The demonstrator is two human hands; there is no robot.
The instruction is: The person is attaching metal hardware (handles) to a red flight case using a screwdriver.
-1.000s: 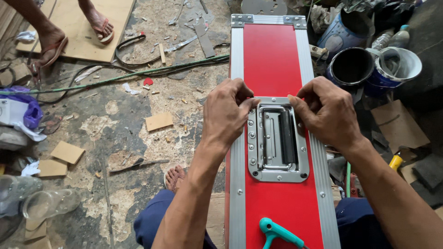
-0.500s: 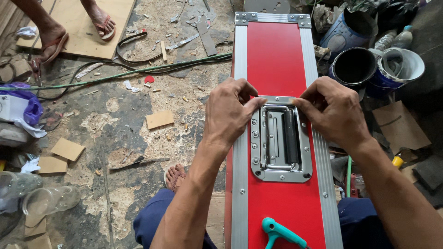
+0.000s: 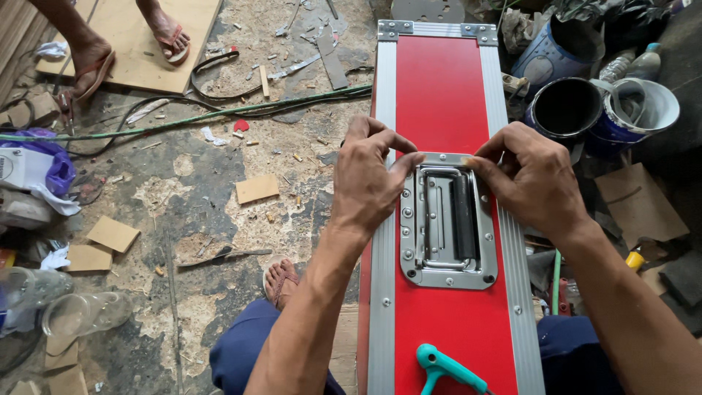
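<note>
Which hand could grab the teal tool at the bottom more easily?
Probably the right hand. The teal tool handle lies nearer the right side of the red case, closer to that arm. Both hands now rest on the metal handle plate.

One red case [image 3: 439,95], one recessed handle [image 3: 447,223], one teal tool [image 3: 447,366]. Two hands: left [image 3: 369,179], right [image 3: 530,175]. Two dark buckets [image 3: 564,108], two clear bottles [image 3: 80,311] lower left. Three feet [image 3: 167,33] in sandals. Four cardboard scraps [image 3: 257,189] lie on the floor.
</note>
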